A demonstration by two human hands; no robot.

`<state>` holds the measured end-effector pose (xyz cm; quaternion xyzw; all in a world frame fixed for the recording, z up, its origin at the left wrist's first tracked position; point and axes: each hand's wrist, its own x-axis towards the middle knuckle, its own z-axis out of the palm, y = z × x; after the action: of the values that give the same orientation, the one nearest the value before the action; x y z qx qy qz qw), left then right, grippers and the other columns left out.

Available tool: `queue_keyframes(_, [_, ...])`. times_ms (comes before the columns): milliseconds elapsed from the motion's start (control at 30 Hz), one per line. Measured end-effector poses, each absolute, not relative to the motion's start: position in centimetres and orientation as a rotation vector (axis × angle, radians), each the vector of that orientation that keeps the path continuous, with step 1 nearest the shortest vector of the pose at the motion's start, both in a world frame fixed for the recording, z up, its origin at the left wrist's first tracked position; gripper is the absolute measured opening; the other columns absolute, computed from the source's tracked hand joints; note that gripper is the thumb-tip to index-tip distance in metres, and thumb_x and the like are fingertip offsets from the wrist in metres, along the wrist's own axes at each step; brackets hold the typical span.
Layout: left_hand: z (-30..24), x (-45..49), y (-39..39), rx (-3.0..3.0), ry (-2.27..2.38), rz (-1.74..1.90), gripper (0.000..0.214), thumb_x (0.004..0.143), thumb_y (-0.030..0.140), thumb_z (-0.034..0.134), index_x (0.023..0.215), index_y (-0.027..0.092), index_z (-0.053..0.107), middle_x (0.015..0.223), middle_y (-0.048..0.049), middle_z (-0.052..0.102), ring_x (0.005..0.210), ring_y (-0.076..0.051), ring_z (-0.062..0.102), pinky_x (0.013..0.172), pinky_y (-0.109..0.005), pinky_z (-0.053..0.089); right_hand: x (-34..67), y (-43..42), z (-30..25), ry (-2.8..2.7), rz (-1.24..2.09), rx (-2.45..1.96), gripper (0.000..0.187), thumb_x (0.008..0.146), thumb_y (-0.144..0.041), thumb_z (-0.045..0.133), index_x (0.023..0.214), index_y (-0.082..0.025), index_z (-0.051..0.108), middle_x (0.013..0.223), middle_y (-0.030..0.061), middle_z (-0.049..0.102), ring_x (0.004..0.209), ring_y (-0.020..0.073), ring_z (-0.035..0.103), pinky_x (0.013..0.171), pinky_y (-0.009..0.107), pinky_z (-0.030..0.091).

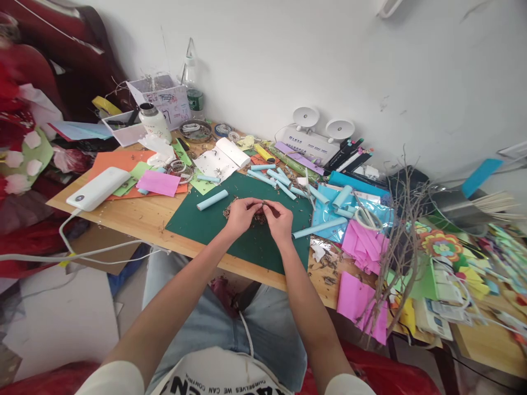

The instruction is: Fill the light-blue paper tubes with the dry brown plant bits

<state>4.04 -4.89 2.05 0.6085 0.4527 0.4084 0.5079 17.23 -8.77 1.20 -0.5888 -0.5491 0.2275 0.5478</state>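
My left hand (242, 215) and my right hand (279, 218) meet fingertip to fingertip over a dark green mat (197, 219). Both are pinched closed on something small and dark that I cannot make out. Under and between them lies a little heap of brown dried bits (258, 219), partly hidden by the fingers. To the left of my left hand rests a light blue paper tube (212, 200). Several more such tubes (285, 190) lie scattered behind my right hand, and a long one (319, 227) sits to its right.
A white power bank (97, 189) with a cable stands at the left. Pink paper (161, 183), a white bottle (155, 123) and a white router (310, 144) line the back. Dry branches (405, 230), scissors (368, 218) and pink crepe paper (362, 304) crowd the right.
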Motion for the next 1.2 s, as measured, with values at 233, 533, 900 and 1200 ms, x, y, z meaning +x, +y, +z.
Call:
queue_keyframes(233, [2.9,3.5,-5.2,1.734,1.208,0.884,0.023,0.085,0.019,0.054,0.098,0.019,0.073,0.092,-0.0046,0.076,0.085,-0.018,0.070,0.084,-0.029,0.055,17.2,-8.8,0.9,-1.570,0.192,-1.521,0.023,0.090,-0.026,0.051,0.090,-0.019,0.073,0.089,0.0087,0.073,0.081,0.0197,0.067,0.079,0.034,0.054])
queue_keyframes(533, [3.3,3.1,-4.2,2.060,1.221,0.712,0.028,0.089,0.018,0.048,0.097,0.019,0.075,0.092,-0.0069,0.076,0.081,-0.020,0.069,0.080,-0.028,0.052,17.2,-8.9,0.9,-1.654,0.224,-1.491,0.020,0.090,-0.022,0.050,0.092,-0.017,0.070,0.089,0.0080,0.070,0.080,0.0187,0.065,0.077,0.031,0.052])
queue_keyframes(900, [2.6,3.9,-5.3,2.534,1.260,0.602,0.024,0.092,0.013,0.040,0.089,0.012,0.064,0.084,-0.0149,0.067,0.084,-0.025,0.065,0.076,-0.035,0.050,17.2,-8.9,0.6,-1.421,0.382,-1.510,0.019,0.083,-0.028,0.055,0.080,-0.018,0.071,0.078,0.0058,0.070,0.069,0.0175,0.062,0.069,0.031,0.052])
queue_keyframes(1200, [3.0,4.9,-5.7,1.893,1.278,1.005,0.020,0.091,0.024,0.051,0.091,0.017,0.070,0.087,-0.0064,0.074,0.079,-0.017,0.067,0.077,-0.028,0.052,17.2,-8.3,0.1,-1.091,0.641,-1.410,0.026,0.081,-0.039,0.060,0.084,-0.016,0.071,0.076,0.0056,0.071,0.068,0.0175,0.064,0.065,0.030,0.053])
